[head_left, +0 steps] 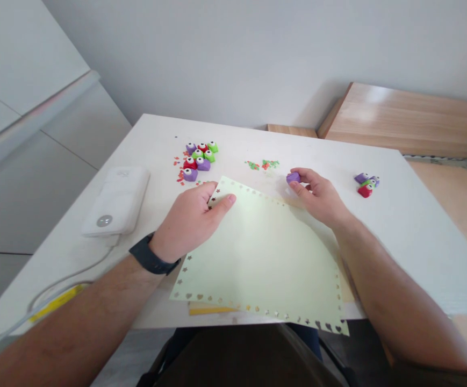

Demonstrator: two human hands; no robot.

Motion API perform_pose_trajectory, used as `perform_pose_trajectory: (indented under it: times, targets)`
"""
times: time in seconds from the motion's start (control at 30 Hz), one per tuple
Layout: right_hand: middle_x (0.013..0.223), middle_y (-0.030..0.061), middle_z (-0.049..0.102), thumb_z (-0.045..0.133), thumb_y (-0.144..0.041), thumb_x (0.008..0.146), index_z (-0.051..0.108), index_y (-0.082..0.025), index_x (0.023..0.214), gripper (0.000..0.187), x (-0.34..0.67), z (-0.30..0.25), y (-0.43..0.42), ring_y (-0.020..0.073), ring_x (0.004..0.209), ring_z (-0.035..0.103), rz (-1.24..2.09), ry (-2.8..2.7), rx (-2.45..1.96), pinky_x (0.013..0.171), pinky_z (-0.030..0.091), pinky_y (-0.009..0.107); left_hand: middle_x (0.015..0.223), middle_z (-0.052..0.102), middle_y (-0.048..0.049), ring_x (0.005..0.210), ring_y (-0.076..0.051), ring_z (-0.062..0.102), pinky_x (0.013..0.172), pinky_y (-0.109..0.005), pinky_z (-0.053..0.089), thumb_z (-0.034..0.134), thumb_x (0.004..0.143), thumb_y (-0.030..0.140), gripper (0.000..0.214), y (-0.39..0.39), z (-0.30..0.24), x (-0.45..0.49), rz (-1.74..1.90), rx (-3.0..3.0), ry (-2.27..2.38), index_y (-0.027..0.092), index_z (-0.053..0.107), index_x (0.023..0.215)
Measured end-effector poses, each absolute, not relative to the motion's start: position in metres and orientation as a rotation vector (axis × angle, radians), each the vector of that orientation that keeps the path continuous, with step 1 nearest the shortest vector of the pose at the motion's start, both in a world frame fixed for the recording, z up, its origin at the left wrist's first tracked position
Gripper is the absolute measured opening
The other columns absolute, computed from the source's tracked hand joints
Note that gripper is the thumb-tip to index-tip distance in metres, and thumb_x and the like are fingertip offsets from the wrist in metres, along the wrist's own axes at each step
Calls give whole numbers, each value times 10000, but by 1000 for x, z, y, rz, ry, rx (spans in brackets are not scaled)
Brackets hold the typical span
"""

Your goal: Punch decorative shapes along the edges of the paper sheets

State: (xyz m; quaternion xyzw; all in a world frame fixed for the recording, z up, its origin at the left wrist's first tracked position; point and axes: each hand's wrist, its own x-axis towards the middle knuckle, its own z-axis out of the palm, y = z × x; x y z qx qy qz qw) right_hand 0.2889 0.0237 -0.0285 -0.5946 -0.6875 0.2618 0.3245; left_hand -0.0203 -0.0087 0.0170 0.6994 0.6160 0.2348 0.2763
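The left hand pinched the star-punched edge of a pale green paper sheet, which lay flat on the white table — thumb on top. The right hand gripped a purple craft punch by the sheet's far edge — more punches sat clustered beyond.

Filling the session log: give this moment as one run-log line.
left hand: on punched pale green paper | right hand: holding purple craft punch | nearby: paper confetti, other craft punches

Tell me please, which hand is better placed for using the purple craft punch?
Probably the right hand: it grips the purple craft punch, while the left hand holds the pale green paper sheet.
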Motion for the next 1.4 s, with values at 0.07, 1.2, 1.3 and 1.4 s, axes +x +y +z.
perform_pose_trajectory:
  times: [0.07, 1.2, 1.3, 1.4]
  targets:
    - [1225, 116, 748, 622, -495, 969, 642, -206, 1373, 498, 295, -28, 26, 264, 1042, 686, 619, -1798, -1593, 874, 538, 423, 691, 639, -16, 738, -257, 624, 669, -361, 453, 595, 904, 481, 254, -8, 16, -22, 621, 1931, 1625, 250, 667, 827]
    - [1205, 163, 711, 645, -416, 935, 776, -174, 1140, 343, 339, -24, 34, 235, 771, 723, -101, -1777, -2037, 934, 557, 475, 629, 516, 25, 630, -165, 486, 612, -299, 296, 568, 961, 415, 308, -6, 3, -23, 587, 1977, 1562, 220, 507, 730]
    - [1184, 139, 704, 657, -385, 938, 766, -175, 1102, 288, 307, -18, 35, 200, 730, 727, 50, -1869, -1897, 858, 576, 417, 639, 525, 22, 644, -170, 495, 618, -302, 299, 565, 959, 408, 282, -6, 2, -23, 604, 1969, 1537, 219, 535, 752]
    - [1195, 128, 687, 655, -337, 947, 740, -180, 1141, 263, 271, -5, 36, 195, 782, 733, 115, -2053, -1708, 866, 570, 395, 615, 487, 31, 619, -166, 475, 609, -313, 274, 560, 960, 415, 309, -6, -2, -23, 603, 1970, 1536, 227, 485, 727]
